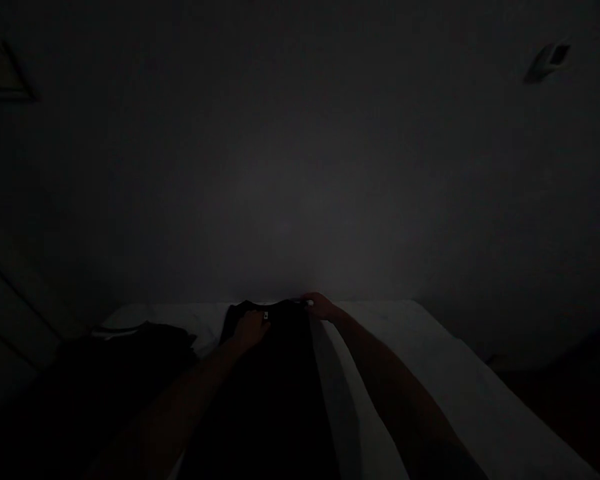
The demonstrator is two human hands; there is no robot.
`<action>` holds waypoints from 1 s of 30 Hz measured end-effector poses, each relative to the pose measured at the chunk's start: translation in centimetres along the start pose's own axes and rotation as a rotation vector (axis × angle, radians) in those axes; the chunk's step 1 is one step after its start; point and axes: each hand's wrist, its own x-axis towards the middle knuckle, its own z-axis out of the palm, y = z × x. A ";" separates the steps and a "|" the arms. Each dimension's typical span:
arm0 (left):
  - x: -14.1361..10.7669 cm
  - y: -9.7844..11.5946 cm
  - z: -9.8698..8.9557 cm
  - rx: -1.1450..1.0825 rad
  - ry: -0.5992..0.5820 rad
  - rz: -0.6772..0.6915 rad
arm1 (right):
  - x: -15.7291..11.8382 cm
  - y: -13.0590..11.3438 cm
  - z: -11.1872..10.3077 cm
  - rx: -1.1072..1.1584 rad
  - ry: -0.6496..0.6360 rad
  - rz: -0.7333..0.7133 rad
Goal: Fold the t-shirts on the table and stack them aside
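Observation:
In dim light a black garment (275, 380) lies lengthwise on a pale surface (430, 360), its neckline at the far end with a small white label (266, 315). My left hand (251, 328) rests on the garment just left of the label, but whether its fingers grip the cloth is too dark to tell. At the garment's far right corner, my right hand (319, 305) has its fingers closed on the edge. A lighter grey and white strip of fabric (347, 393) runs along the garment's right side, under my right forearm.
Another dark garment (130, 360) lies to the left, with a light band at its neckline. A grey wall (290, 167) rises behind the surface. A framed item (3, 70) hangs upper left, and a small fixture (547, 63) is upper right.

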 end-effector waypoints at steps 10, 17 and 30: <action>1.7 -0.2 1.5 -0.174 0.011 -0.081 | 2.2 2.3 0.4 -0.014 -0.180 -0.024; -1.0 -0.2 2.0 -0.523 0.181 -0.114 | 2.2 2.3 1.0 -0.123 -0.165 0.048; -3.2 0.4 4.1 -0.957 0.059 -0.168 | 1.2 0.5 2.7 -0.225 -0.019 0.133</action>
